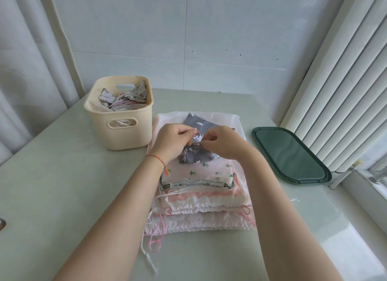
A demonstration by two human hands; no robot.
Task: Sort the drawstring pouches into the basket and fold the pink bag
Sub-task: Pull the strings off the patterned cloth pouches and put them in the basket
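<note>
- Shown from the head camera: 2 bare hands working over a stack of drawstring pouches on a pale green table.
- Left hand, wrist tied with a red string bracelet, pinching the gathered mouth of a grey cloud-print pouch between thumb and fingertips.
- Right hand curled over the same pouch mouth from the other side, fingertips pinched on the fabric or its cord; which of the 2, not resolvable.
- Both grips placed close together at the opening, probably to draw the cord tight or tidy the neck before transfer.
- Grey pouch resting on top of the stack, its far end lying flat beyond the hands.
- Directly beneath: a pink cactus-print pouch, then several pink and white ruffled pouches, all lying on the large sheer pink bag, seemingly used as a staging mat.
- Pink and white cords trailing loose off the near edge of the stack.
- Cream plastic basket standing just left of the stack, within easy reach, already holding several printed pouches.
- Dark green lid lying flat at the right, well apart from the work.
- Judged stage: sorting partly done; pink bag not yet folded.
</note>
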